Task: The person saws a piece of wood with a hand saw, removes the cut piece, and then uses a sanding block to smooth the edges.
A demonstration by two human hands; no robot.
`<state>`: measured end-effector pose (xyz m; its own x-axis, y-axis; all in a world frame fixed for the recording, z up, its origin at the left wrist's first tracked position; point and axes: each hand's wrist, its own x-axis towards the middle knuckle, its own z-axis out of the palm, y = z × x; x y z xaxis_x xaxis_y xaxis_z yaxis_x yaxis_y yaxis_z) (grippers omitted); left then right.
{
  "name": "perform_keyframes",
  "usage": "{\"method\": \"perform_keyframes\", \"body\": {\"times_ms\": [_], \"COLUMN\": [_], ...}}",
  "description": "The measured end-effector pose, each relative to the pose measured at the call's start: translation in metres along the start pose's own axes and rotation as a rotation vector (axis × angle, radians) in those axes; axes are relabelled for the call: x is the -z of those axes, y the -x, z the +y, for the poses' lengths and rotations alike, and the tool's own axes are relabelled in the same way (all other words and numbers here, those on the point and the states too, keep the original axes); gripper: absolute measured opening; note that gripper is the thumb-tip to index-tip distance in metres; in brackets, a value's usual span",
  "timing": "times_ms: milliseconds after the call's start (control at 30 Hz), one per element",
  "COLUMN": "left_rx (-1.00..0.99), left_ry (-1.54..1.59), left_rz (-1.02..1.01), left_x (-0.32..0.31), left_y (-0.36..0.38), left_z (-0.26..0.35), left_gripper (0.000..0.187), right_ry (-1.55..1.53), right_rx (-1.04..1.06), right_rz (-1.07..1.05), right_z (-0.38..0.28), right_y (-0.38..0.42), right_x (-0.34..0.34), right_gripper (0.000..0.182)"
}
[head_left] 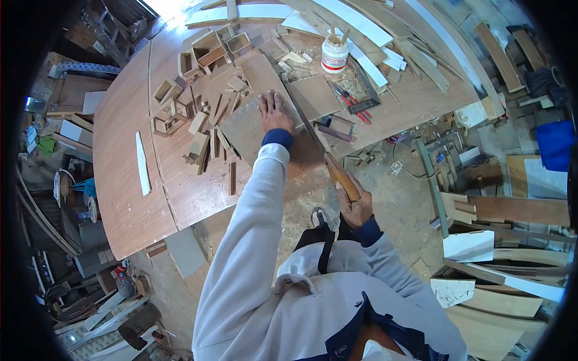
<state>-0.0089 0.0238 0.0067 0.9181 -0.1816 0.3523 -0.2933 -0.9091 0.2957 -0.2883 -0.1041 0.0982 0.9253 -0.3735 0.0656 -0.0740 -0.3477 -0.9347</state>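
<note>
My left hand (276, 112) lies flat with fingers spread on a thin wooden board (244, 123) near the table's front edge. My right hand (357, 207) is wrapped round the wooden handle (342, 177) of a handsaw, just off that edge. The narrow dark saw blade (310, 129) runs up and away from the handle, along the board's right side and close by my left fingers. Right of the blade lies another flat piece of board (313, 97).
Small wooden boxes (208, 51) and offcuts (220, 108) crowd the worktable (123, 162) to the left. A white glue tub (335, 55) with sticks, red-handled pliers (361, 111) and long white strips (349, 21) lie beyond. Stacked boards (512, 207) stand at right.
</note>
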Motion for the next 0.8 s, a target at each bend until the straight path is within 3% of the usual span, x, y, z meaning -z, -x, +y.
{"method": "perform_keyframes", "body": {"times_ms": [167,233,333,467,533,667,733,800], "left_rx": [0.025,0.045,0.005,-0.009,-0.029,-0.017,0.005,0.027], "left_ry": [0.002,-0.007,0.032,0.037,0.048,0.024,0.02,-0.033], "left_rz": [-0.033,-0.068,-0.018,-0.026,-0.043,-0.034,-0.044,-0.057], "left_x": [0.007,0.006,0.003,0.011,0.011,0.011,0.008,0.006], "left_y": [-0.003,-0.002,0.0,0.001,0.003,-0.001,-0.002,-0.002], "left_z": [0.002,0.004,0.003,0.004,0.004,-0.001,0.002,0.001], "left_gripper": [0.054,0.054,0.054,0.051,0.049,0.05,0.051,0.056], "right_ry": [0.035,0.142,0.1,0.101,0.158,0.112,-0.035,0.011], "right_rx": [-0.012,0.085,-0.04,-0.006,0.116,0.035,-0.15,-0.083], "right_rz": [0.02,-0.019,-0.052,-0.051,0.014,-0.066,-0.054,-0.025], "right_z": [-0.012,-0.022,-0.047,-0.04,-0.027,-0.03,-0.01,-0.002], "right_y": [0.027,0.054,0.072,0.063,0.037,-0.022,-0.023,-0.013], "right_x": [0.02,0.043,0.062,0.053,0.038,0.009,0.003,0.001], "right_gripper": [0.04,0.042,0.043,0.043,0.041,0.041,0.041,0.041]}}
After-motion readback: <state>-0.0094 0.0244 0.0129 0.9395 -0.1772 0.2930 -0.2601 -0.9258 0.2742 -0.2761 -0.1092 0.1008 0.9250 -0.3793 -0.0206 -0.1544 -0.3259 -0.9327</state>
